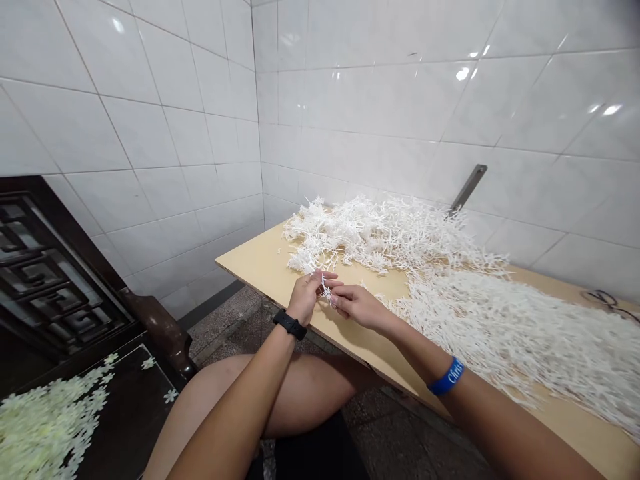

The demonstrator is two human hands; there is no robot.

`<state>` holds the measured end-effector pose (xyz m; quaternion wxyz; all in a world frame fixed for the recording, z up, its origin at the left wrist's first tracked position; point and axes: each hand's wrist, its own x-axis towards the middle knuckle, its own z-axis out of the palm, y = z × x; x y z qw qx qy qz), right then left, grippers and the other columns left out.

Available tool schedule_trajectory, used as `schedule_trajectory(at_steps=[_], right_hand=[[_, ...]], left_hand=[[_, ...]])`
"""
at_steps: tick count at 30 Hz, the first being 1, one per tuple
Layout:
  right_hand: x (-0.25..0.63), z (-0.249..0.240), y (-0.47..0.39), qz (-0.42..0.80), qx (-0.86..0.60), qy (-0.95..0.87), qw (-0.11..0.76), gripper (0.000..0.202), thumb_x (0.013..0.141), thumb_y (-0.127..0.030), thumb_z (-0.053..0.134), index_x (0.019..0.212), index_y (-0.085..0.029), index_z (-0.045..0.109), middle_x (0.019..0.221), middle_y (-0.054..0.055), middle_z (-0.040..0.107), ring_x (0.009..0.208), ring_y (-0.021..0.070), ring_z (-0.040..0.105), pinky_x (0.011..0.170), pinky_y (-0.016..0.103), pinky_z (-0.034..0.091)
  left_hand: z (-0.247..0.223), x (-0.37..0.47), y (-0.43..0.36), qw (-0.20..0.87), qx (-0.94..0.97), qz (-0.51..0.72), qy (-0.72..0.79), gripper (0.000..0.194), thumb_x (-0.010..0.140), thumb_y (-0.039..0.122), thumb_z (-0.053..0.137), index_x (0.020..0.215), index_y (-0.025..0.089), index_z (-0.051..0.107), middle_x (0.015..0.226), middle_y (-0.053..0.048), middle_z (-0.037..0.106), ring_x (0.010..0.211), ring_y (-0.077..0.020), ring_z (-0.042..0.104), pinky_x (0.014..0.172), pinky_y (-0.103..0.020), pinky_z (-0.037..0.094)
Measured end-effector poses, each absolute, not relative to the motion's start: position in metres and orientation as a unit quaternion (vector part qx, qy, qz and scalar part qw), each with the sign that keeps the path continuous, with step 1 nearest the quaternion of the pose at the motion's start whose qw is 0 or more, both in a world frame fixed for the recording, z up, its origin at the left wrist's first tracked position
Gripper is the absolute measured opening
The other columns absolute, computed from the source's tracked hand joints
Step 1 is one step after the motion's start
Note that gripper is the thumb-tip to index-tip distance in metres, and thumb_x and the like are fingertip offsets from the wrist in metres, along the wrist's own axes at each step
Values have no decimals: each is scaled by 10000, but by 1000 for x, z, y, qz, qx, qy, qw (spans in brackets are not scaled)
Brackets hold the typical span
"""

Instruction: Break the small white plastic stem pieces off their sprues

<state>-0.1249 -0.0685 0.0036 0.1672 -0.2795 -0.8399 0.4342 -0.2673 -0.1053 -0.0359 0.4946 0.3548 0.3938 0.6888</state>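
While we're sitting at this pale wooden table [250,259], we're working on one little white sprig [325,291], holding it just over the table's near edge. Our left hand [304,300] is pinching it between thumb and fingers, and our right hand [364,307] is gripping its lower end with the fingertips, though the fingers are overlapping enough that we can't tell exactly where each one is pressing. We'd call this the fiddly two-handed handling stage, just one small bunch up close.

As for the next move, we're guessing it's calling for a light pinch: left fingers steadying, right fingertips doing the finer work, no squeezing, since those thin stems are looking pretty easy to bend or tangle.

Supply-wise, a fluffy white heap [370,230] is sitting toward the table's back, and a flatter white spread [525,327] is covering its right side. Off to the table's left, pale loose blossoms [47,423] are lying on a dark chair [163,330].
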Motion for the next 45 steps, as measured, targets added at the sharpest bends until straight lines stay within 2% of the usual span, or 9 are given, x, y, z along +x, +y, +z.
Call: schedule_trajectory(at_steps=[6,11,15,19,24,30,36,41,45], right_hand=[[-120,11,-77,349,-270,-882,165,215,858,-250,433,688,-178,542,687,9,566,663,152,470,641,275,333],[-112,23,-78,263,-302,-906,135,229,854,-199,418,653,-188,528,607,0,548,575,146,454,575,264,301],[-112,28,-81,167,-313,-930,93,241,870,-184,410,720,-188,599,644,43,618,570,168,499,558,275,293],[-116,22,-79,21,-362,-930,64,220,865,-175,444,747,-168,630,691,112,657,594,208,552,554,296,280],[-120,16,-64,270,-403,-863,142,282,906,-223,387,818,-165,648,804,85,695,642,178,589,600,282,404],[-134,14,-64,522,-394,-733,187,555,880,-648,404,782,-142,609,792,106,668,547,132,558,580,295,500],[-138,8,-65,390,-363,-833,151,490,947,-458,332,573,-187,496,526,32,555,470,136,498,526,273,425],[-134,7,-76,275,-362,-877,157,327,912,-284,414,661,-188,599,735,88,674,698,219,604,660,305,395],[-116,7,-88,180,-375,-903,108,365,914,-296,427,626,-182,620,631,101,656,620,224,594,600,299,357]], left_hand=[[-35,-260,-104,430,348,690,467,498,758,601,607,724,110,691,528,-36,623,464,-122,537,510,-252,417],[-38,-259,-100,409,362,683,485,459,802,558,576,764,120,708,523,-21,584,489,-124,532,519,-253,414],[-43,-257,-95,421,352,683,482,452,832,543,549,803,121,709,599,-69,664,543,-159,583,562,-286,450],[-41,-257,-95,449,376,690,426,482,875,548,500,973,123,704,842,-132,742,817,-221,673,756,-342,498],[-40,-260,-98,457,420,670,406,521,894,556,476,1111,134,691,1066,-147,718,985,-230,647,873,-348,472],[-37,-261,-101,472,418,665,402,603,849,624,502,1178,145,663,1078,-139,706,878,-215,659,731,-308,506],[-42,-259,-98,449,392,686,416,511,854,576,527,989,119,711,860,-120,733,661,-174,658,626,-293,511],[-45,-260,-89,438,323,690,477,407,848,495,579,767,109,681,623,-81,687,529,-160,623,562,-287,490],[-44,-265,-84,431,282,708,483,505,891,568,451,732,123,627,541,-76,653,552,-175,646,610,-305,504]])
